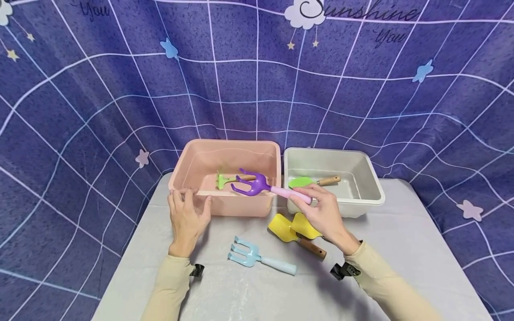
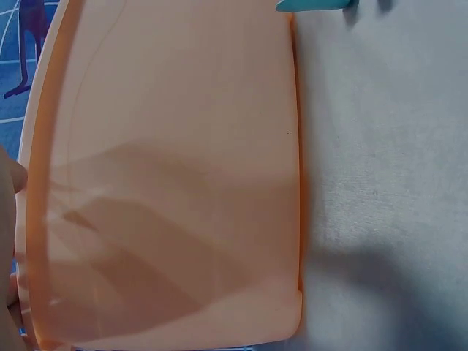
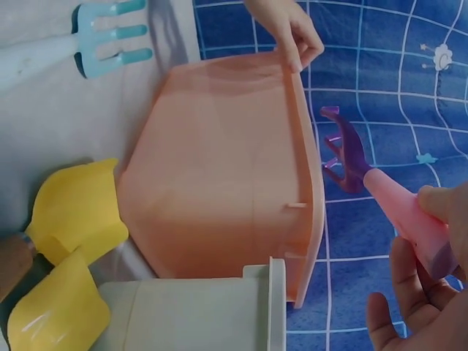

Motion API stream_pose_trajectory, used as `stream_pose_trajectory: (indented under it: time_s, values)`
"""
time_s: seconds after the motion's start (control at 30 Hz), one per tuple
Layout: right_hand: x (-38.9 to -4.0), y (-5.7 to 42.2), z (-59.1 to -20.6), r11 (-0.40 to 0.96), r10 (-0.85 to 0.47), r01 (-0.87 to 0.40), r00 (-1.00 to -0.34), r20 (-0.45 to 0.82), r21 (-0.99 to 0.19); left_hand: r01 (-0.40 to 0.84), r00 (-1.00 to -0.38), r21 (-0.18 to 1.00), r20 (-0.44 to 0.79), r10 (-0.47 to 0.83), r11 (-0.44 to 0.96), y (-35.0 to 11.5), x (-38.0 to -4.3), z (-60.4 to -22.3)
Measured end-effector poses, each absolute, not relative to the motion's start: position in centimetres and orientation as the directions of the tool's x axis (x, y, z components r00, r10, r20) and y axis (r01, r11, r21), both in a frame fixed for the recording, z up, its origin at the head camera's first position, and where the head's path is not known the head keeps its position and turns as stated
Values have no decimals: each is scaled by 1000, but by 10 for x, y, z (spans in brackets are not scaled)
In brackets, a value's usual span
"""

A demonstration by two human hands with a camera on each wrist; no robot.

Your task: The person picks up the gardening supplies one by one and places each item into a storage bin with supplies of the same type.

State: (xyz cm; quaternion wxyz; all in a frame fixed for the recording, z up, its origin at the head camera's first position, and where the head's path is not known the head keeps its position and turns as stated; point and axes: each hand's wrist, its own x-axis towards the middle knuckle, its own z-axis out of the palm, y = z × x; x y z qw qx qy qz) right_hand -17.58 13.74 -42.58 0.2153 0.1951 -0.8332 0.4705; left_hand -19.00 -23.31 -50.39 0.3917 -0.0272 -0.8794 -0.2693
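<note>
My right hand (image 1: pixel 321 211) grips the pink handle of a purple hand fork (image 1: pixel 257 184), its tines over the front of the pink bin (image 1: pixel 241 206). In the right wrist view, thumb and fingers close round that handle (image 3: pixel 409 216). My left hand (image 1: pixel 188 218) holds the pink bin's front rim near its left corner. Inside that bin lies a small green rake (image 1: pixel 222 180) with a wooden handle. The white bin (image 1: pixel 373 189) beside it contains a green trowel (image 1: pixel 302 182), partly hidden by my right hand.
Two yellow trowels overlap in front of the bins, one with its wooden handle (image 1: pixel 311 248) showing. A light blue hand fork (image 1: pixel 246 253) lies nearer on the grey tabletop (image 1: pixel 225 298). Behind the bins hangs a blue grid-patterned curtain (image 1: pixel 241 76).
</note>
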Motion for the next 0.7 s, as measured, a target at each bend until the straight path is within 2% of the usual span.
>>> stream_pose_trajectory:
  time_s: [0.23,0.7]
  values:
    - [-177,136,-424,495,-122,-500,-849,513,-710,249,-697,450,698,-164,857,-233,-190,-505]
    - [-186,131,-414,480,-137,-513,-845,516,-712,258,-677,444,716,-167,858,-233,-190,-506]
